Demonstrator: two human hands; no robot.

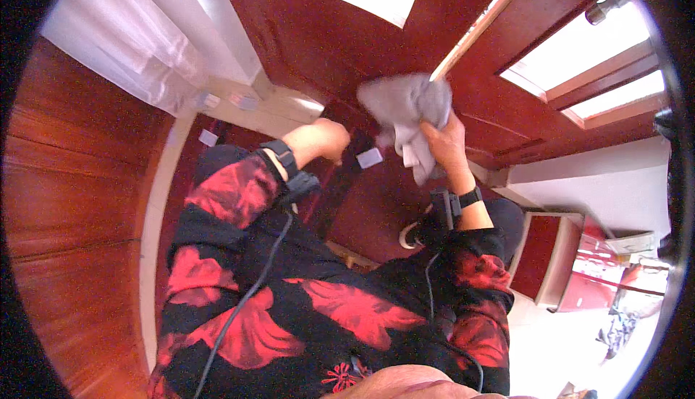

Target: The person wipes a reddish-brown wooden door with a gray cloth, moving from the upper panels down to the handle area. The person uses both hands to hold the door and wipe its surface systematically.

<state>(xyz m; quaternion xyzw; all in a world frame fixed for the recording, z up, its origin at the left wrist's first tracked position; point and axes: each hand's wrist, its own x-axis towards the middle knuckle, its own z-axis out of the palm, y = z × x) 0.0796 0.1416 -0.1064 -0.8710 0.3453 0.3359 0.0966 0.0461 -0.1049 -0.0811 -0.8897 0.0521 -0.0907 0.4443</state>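
My right hand (448, 141) grips a grey cloth (404, 98), whose upper part is blurred. The cloth lies at the pale lower edge of a dark red door or window leaf (472, 35), and its folds hang down below my fingers. A white tag shows on the hanging part of the cloth. My left hand (320, 137) is off to the left, apart from the cloth, with its fingers curled and mostly hidden from me. Whether it holds anything is not visible. Both wrists wear black straps with small devices and cables.
Bright glass panes (586, 57) and a metal handle or lock (600, 5) are at upper right. A white curtain (125, 35) hangs at left, above a reddish-brown wooden surface (81, 209). A small white card-like item (370, 158) lies between my hands. A red-fronted cabinet (536, 258) stands at right.
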